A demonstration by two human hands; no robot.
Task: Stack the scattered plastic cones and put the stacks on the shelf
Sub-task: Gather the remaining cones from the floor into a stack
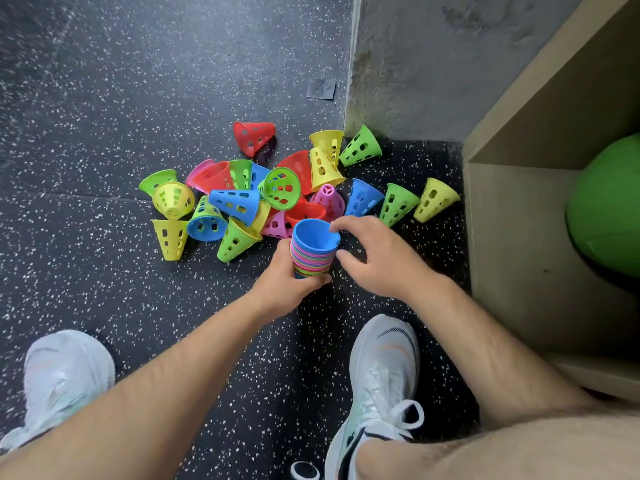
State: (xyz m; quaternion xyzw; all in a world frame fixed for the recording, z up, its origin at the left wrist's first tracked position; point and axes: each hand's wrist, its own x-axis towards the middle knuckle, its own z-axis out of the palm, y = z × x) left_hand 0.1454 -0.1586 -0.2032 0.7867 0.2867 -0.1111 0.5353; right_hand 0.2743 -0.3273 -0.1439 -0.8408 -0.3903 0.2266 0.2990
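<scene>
The left hand grips the cone stack near its base, fingers wrapped round it. The right hand is loosely spread, forefinger touching the stack's blue top rim. Loose cones lie on the floor just beyond.

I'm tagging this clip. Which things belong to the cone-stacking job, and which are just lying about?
Job: cone stack, gripped by left hand; right hand beside it; loose cones on floor; shelf.
Lying about: green ball in shelf; grey patch on floor.
</scene>
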